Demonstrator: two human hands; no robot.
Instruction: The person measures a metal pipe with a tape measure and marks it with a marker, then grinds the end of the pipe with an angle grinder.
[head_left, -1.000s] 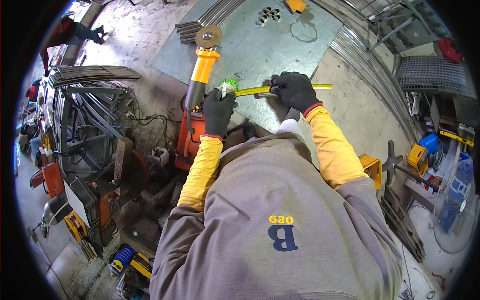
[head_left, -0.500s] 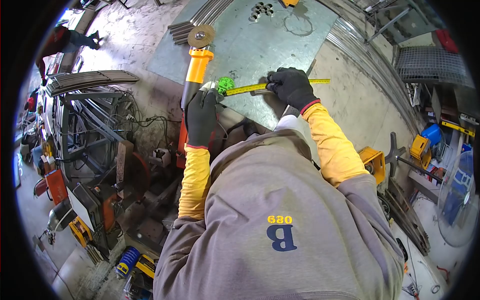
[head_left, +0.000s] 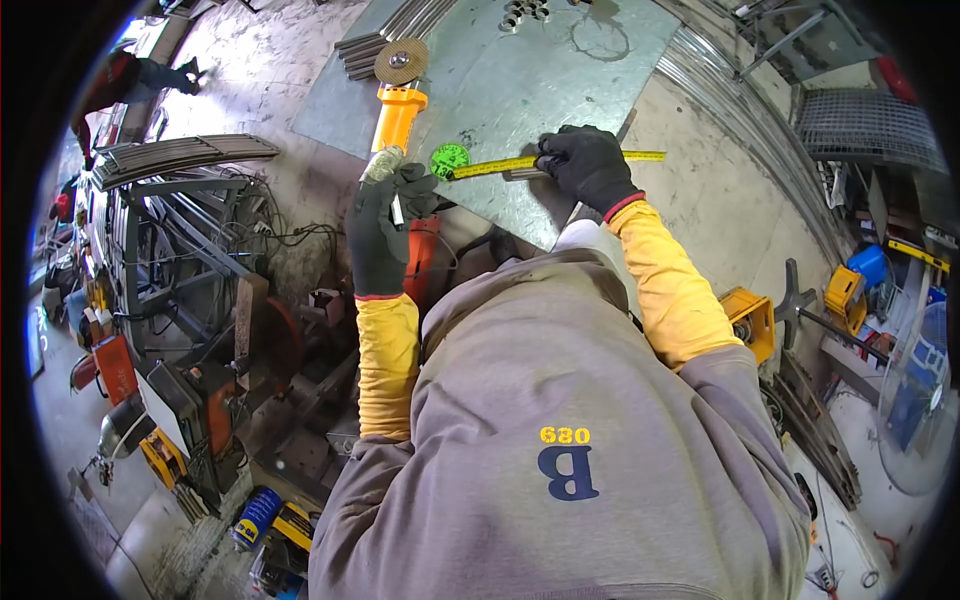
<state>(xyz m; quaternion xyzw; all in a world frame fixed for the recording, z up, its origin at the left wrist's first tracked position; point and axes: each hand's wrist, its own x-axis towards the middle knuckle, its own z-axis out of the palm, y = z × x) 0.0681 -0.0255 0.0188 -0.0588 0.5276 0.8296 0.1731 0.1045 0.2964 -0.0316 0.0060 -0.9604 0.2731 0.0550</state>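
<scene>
Black gloves cover both hands. My left hand is closed around a small pale, whitish object, too small to identify, over the handle end of an orange angle grinder. The green tape measure case lies just right of its fingers on the metal sheet. From the case a yellow tape blade runs to the right. My right hand pinches the blade partway along, above a short metal piece; the blade's free end sticks out beyond it.
Steel tubes and several metal rings lie on the sheet. Metal frames and curved bars stand at the left, where a person is partly visible. Long bars and a wire grid are at the right.
My left hand has moved left, away from the tape case, turning so the pale object shows. The case now lies uncovered. My right hand stays on the blade.
</scene>
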